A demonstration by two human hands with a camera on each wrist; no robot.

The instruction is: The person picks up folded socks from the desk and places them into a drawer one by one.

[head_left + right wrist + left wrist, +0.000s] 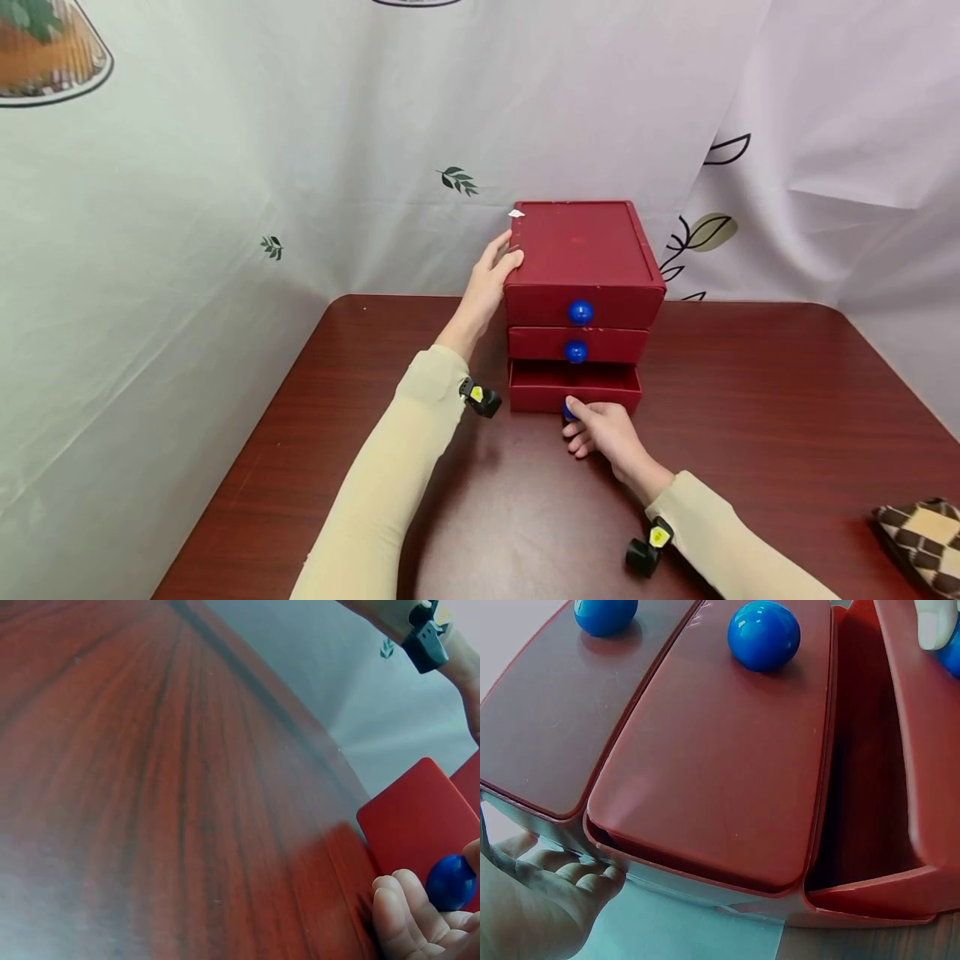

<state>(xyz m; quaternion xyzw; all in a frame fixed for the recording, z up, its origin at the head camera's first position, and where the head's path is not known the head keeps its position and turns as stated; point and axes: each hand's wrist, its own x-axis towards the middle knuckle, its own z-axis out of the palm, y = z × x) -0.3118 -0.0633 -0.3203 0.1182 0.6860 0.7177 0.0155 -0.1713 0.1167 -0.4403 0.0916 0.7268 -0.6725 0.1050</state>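
Observation:
A red three-drawer cabinet [581,246] stands on the table, each drawer bearing a round blue knob. Its bottom drawer [536,397] is pulled partway out, and the visible part of its inside looks empty. My right hand [611,435] pinches the bottom drawer's blue knob [450,883] between thumb and fingers. Against the cabinet's left side, near the top edge, rests my left hand [483,290]; the left wrist view shows its fingers lying along that side. The middle drawer [712,757] and top drawer [562,697] are closed.
The brown wooden table [757,408] carries a checkered cloth item [926,537] at its right edge. Behind and left of the table hang white sheets [360,150] with printed leaves. A small camera is strapped on each wrist.

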